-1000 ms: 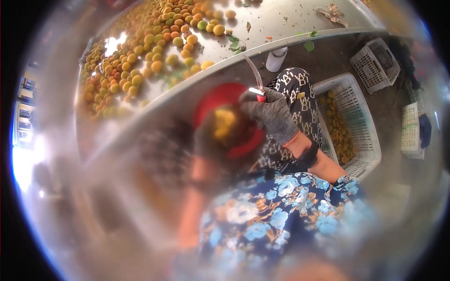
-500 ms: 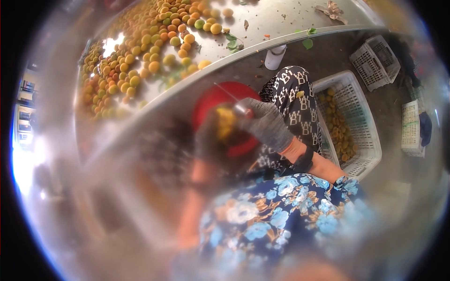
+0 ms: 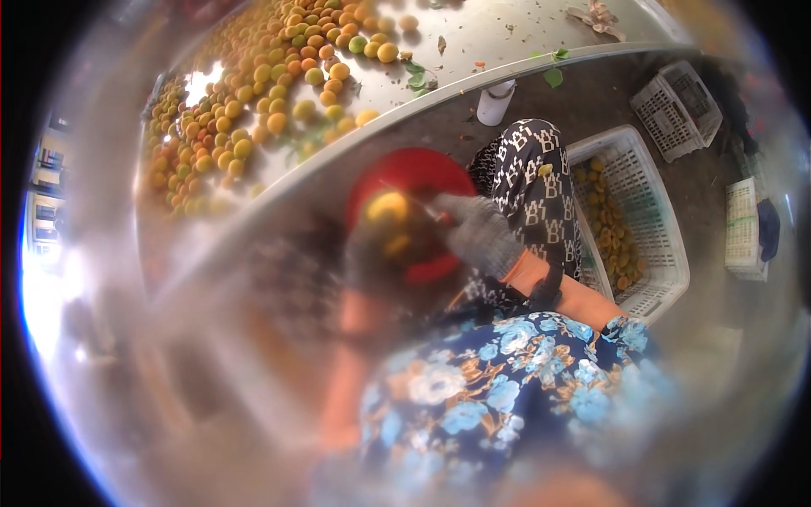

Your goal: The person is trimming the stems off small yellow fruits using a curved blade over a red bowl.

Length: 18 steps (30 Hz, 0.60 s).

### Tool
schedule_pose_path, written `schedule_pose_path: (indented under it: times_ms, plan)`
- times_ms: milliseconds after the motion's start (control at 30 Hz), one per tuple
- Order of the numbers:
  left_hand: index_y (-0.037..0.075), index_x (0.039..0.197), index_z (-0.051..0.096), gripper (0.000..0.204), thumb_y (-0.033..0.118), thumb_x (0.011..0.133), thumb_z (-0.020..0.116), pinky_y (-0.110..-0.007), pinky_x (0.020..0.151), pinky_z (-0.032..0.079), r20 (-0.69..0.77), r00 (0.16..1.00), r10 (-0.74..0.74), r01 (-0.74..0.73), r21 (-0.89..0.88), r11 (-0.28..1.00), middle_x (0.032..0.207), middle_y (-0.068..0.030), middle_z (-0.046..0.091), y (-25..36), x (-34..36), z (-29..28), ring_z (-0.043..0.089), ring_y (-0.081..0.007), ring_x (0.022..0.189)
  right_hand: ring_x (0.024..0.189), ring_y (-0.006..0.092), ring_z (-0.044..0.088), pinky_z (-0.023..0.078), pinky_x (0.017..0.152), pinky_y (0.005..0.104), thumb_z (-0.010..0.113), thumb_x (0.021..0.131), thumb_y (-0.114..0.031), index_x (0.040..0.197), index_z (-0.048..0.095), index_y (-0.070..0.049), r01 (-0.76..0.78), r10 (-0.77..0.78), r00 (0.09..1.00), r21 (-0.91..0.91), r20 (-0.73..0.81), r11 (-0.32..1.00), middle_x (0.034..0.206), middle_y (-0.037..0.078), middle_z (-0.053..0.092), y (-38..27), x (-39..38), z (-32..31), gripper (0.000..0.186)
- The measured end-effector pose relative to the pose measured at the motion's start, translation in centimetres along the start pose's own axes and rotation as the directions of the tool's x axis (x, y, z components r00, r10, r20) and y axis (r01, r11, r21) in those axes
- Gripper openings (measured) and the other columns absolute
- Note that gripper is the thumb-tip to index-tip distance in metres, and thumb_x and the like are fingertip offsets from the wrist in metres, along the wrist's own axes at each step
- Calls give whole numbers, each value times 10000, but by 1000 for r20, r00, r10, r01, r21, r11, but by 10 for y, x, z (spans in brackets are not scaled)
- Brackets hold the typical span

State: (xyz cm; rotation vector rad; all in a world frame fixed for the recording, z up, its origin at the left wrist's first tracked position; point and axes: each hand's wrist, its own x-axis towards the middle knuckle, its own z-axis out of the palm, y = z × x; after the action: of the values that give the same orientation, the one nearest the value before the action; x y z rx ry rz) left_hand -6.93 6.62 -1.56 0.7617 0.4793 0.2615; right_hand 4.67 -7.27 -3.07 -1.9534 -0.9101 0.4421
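Observation:
My left hand [image 3: 376, 253], in a dark glove and blurred, holds a yellow-orange fruit [image 3: 387, 205] over a red bowl [image 3: 439, 173] on my lap. My right hand [image 3: 477, 232], in a grey glove, grips a small knife [image 3: 427, 207] with its blade against the fruit. More yellow pieces [image 3: 397, 245] lie in the bowl, partly hidden by my hands.
A long metal table [image 3: 507, 42] carries a heap of orange and yellow fruit [image 3: 253, 110] at upper left. A white plastic crate [image 3: 650, 228] with fruit inside stands at my right, two more crates [image 3: 676, 106] beyond it. A white cup [image 3: 494, 103] sits under the table edge.
My right hand has brought the knife down from pointing upward to lie against the fruit in my left hand. The bowl has stayed in place.

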Motion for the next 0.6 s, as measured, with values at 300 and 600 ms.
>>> schedule_pose_path:
  times_ms: [300, 600]
  plan:
    - [70, 1327, 539, 563, 130, 809, 751, -271, 609, 555, 161, 986, -40, 19, 133, 991, 1048, -106, 664, -1, 2, -9, 661, -202, 866, 922, 383, 662, 529, 807, 453, 628, 900, -369, 1057, 674, -147, -148, 160, 975, -87, 155, 985, 952, 186, 688, 10, 11, 14, 276]
    - [85, 1268, 528, 533, 61, 777, 734, -301, 590, 554, 95, 992, 83, -101, 202, 974, 999, -136, 677, -9, 14, -36, 678, -230, 809, 872, 372, 671, 536, 767, 454, 632, 892, -358, 1013, 682, -166, 60, -51, 994, -86, 98, 995, 923, 163, 695, 14, 2, 12, 233]
